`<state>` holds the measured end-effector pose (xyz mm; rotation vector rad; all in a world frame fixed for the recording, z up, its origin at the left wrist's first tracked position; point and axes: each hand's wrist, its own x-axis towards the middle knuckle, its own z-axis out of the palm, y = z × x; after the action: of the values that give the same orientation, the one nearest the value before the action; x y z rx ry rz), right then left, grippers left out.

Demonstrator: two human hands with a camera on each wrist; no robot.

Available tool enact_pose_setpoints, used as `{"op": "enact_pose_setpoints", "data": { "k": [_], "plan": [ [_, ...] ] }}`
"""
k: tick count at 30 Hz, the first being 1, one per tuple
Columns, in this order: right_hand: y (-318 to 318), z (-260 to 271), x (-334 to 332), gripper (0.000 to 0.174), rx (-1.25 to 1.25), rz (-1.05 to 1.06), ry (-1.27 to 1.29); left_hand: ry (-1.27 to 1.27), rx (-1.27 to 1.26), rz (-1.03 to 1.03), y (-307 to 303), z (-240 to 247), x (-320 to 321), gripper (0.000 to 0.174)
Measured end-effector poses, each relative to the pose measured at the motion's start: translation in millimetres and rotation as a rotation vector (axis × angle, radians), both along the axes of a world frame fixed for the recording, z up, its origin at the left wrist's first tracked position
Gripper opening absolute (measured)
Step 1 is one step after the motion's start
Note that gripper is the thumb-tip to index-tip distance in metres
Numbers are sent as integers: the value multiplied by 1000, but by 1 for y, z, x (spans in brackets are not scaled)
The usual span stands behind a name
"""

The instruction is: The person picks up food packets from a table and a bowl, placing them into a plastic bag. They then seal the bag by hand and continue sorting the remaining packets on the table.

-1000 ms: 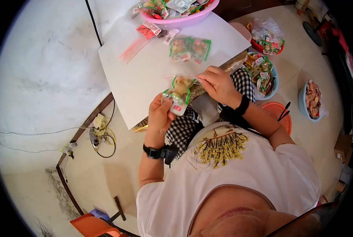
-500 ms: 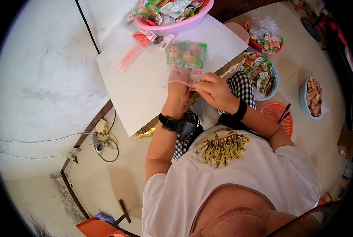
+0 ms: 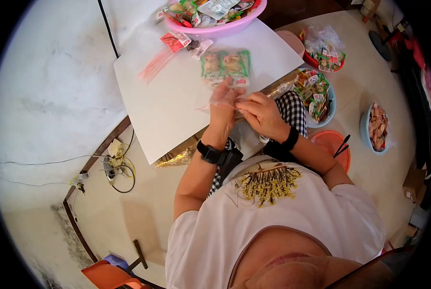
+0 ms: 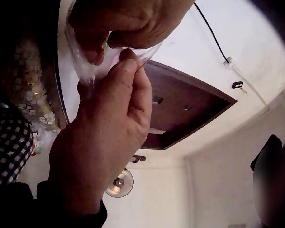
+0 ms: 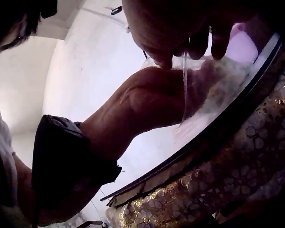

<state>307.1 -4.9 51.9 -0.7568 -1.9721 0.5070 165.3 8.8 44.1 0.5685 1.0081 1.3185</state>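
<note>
Pinch of left hand (image 3: 223, 105) and right hand (image 3: 262, 113) on clear bag (image 4: 91, 69)

Pink basin (image 3: 227, 30) partly beyond top edge; clear bag (image 3: 206, 106) half behind left hand (image 3: 223, 113).

I wear a white T-shirt (image 3: 283, 226), yellow branch print (image 3: 269, 182); black-and-white checked trousers (image 3: 296, 107). Black camera strap (image 3: 211, 153) by my left hand (image 3: 223, 103), black band (image 3: 288, 139) by my right hand (image 3: 262, 113).
</note>
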Motion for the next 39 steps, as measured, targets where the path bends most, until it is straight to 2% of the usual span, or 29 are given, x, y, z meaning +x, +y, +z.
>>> {"op": "enact_pose_setpoints", "data": {
  "k": [3, 6, 9, 12, 15, 18, 21, 22, 25, 26, 29, 32, 35, 39],
  "plan": [
    [2, -3, 0, 15, -15, 0, -20, 177, -24, -66, 10, 3, -3, 47],
    [6, -6, 3, 15, -21, -12, -78, 246, 43, -74, 27, -2, -4, 54],
    [6, -7, 2, 15, -24, -33, -67, 14, 276, -129, 36, -39, -10, 57],
    [6, -4, 2, 16, -18, -72, -94, 66, 326, -185, 16, -35, -19, 47],
    [2, -2, 3, 17, -66, -93, -102, 791, 482, -151, -17, -25, -42, 30],
    [1, -2, 2, 18, -6, -93, -62, 1007, 369, -189, -61, 23, -59, 16],
    [-7, -2, 6, 19, 83, -91, -132, 1414, 656, -37, -72, 23, -88, 21],
    [-10, -2, 7, 18, 140, -87, -165, 1513, 618, -52, -74, 25, -93, 26],
    [-11, 2, 9, 15, 308, -89, -290, 2079, 884, 3, -63, 42, -95, 25],
    [-10, 5, 9, 14, 364, -91, -336, 2155, 905, -19, -58, 41, -96, 27],
    [0, 8, 11, 12, 441, -161, -463, 2155, 1033, 1, -33, 34, -99, 24],
    [13, 16, 23, 13, 436, -103, -530, 2182, 1024, -104, -14, 32, -114, 12],
    [32, 32, 32, 10, 403, -35, -451, 2016, 969, -151, -6, 46, -121, 6],
    [60, 75, 39, 10, 323, 49, -387, 1832, 1070, -67, 1, 84, -122, 10]
  ]
}}
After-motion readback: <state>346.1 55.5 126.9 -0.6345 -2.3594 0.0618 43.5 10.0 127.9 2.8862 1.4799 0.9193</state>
